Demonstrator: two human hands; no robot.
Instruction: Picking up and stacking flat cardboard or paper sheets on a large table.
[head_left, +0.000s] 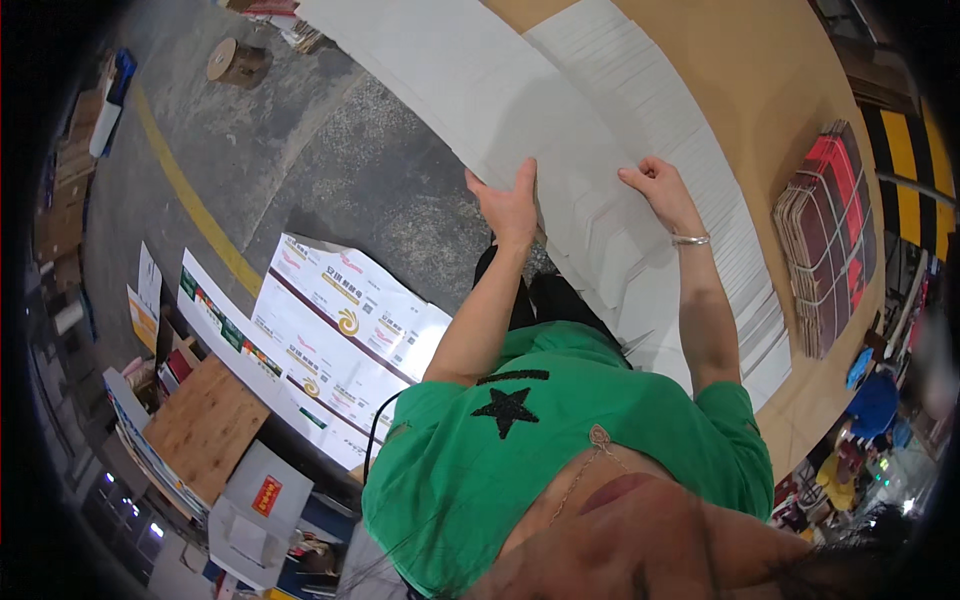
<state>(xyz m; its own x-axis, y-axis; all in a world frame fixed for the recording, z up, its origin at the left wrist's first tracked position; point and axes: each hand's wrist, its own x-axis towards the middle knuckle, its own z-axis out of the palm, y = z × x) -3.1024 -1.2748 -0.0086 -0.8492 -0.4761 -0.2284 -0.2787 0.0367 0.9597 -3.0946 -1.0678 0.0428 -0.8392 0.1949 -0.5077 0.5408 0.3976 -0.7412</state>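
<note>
Large white paper or card sheets [480, 90] lie fanned in overlapping layers across the tan table [770, 80], reaching past its left edge. At that near left edge is my left hand [508, 208], its thumb over the top sheet and its other fingers at or below the edge, partly hidden. My right hand [665, 198] pinches the right edge of the same top sheet between thumb and bent fingers. Beneath my hands, more sheets [640, 310] are stepped in a fan toward my body. A second long fan of white sheets [650, 80] curves along the right.
A tied bundle of dark red and brown card pieces [825, 240] sits at the table's right. Printed sheets [340, 320] lie to my left, near a brown wooden board [205, 430]. On the concrete floor [370, 160] stands a wooden spool [238, 62]; a yellow line [190, 195] crosses it.
</note>
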